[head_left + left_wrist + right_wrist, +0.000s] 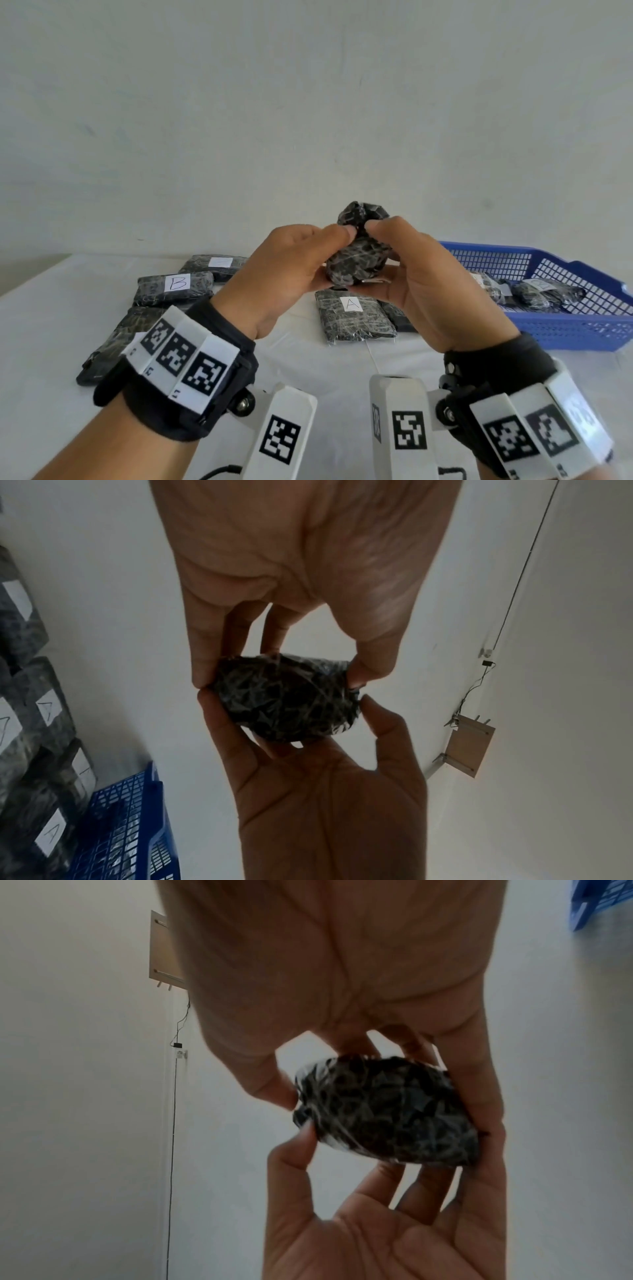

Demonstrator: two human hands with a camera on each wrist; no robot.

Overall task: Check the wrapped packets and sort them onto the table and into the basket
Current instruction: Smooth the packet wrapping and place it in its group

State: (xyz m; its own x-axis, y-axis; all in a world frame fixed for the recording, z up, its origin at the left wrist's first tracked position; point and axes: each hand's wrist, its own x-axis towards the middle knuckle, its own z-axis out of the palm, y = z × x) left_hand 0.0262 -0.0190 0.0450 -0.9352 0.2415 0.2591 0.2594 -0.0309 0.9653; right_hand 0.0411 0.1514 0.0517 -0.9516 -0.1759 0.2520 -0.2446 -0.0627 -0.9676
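Both grips clamped on one wrapped packet [358, 253] at frame centre: my left hand [291, 270] and right hand [431, 284] pinch it thumb-over, fingers beneath, lifted clear of the worktop [51, 329], I'd say so I can turn it and find its label. No label faces me. Its long axis stands roughly upright, tilted away. Lettered packet A [354, 317] lies below; basket [582, 334] at right.
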